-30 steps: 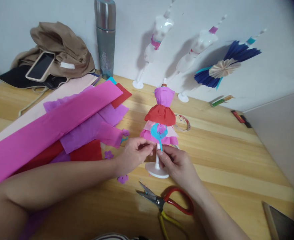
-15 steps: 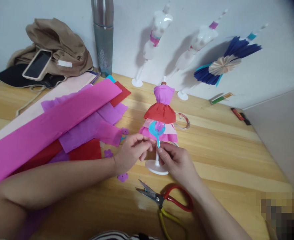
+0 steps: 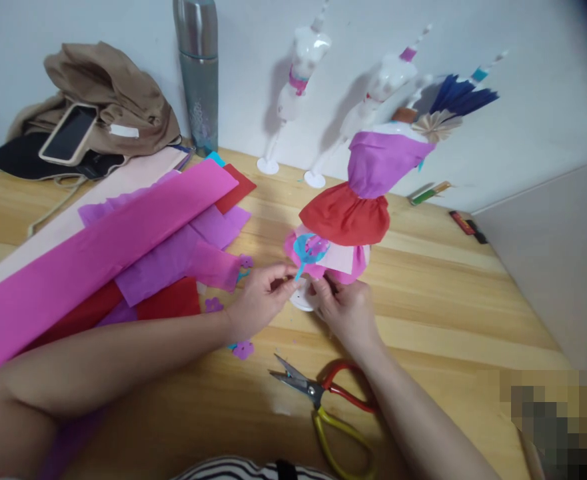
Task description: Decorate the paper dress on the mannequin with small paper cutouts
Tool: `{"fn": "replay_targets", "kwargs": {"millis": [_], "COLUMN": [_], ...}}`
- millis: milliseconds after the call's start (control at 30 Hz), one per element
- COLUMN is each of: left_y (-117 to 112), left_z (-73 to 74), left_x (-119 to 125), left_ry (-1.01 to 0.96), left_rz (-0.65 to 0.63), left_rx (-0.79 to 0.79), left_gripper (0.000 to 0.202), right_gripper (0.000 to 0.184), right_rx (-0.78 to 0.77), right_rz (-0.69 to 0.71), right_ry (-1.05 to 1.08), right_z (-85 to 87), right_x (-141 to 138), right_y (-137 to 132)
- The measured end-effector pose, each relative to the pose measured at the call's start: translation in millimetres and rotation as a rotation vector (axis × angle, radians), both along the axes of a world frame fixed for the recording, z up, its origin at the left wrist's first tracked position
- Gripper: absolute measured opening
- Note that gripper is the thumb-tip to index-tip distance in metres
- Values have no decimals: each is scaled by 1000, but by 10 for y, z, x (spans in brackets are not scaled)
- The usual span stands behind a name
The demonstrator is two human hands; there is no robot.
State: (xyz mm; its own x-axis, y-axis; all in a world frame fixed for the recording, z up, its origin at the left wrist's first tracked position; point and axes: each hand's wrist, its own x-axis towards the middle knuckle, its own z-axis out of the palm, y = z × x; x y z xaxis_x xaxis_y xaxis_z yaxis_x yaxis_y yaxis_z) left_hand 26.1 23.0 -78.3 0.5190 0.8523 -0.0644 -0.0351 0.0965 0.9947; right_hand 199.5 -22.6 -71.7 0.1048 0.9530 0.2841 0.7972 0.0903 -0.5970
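A small white mannequin in a paper dress stands tilted toward me, its top leaning right. The dress has a purple bodice, a red skirt and pink layers below. A blue paper cut-out with a purple flower sits on the lowest layer. My left hand pinches at the blue cut-out's stem by the hem. My right hand is closed around the stand just above the white base.
Sheets of pink, purple and red crepe paper cover the left of the wooden table. Scissors with red and yellow handles lie near me. Purple paper flowers lie loose. Other mannequins, a flask and a phone on cloth stand at the back.
The dressed mannequin has tipped toward me and to the right, so it looks larger. Both hands stayed at its hem and stand and shifted slightly up the table.
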Motion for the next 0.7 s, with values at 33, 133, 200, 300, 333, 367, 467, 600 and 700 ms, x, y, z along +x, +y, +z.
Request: {"fn": "replay_targets", "kwargs": {"millis": [33,133,200,300,333,367,467,600,700], "left_y": [9,33,40,47,51,57,73,60,22], "left_z": [-11,-60,-94,-117,-113,-104,-55,25,74], "left_x": [3,18,26,29,26,21,0,-26,-33], "left_ry": [-8,-27,-14,11,9,0,-30,-35,2], "left_rz": [-3,-18,-26,-27,-19,-11,3,-26,-57], "left_rx": [-12,-58,-52,10,39,75,198,249,205], "left_gripper": [19,23,25,24,24,23,22,23,20], "right_gripper": [34,29,20,12,12,15,30,41,46], "right_rx": [17,63,99,123,115,102,11,-209,-291], "right_rz": [-18,-38,-24,18,32,45,96,210,264], "right_ry": [-11,-24,-18,15,29,43,102,387,513], "right_z": [-22,-59,-67,-71,-68,-60,1,108,131], "right_x": [12,42,53,59,58,57,43,6,-19], "right_y": [13,48,73,95,92,81,25,-36,-51]}}
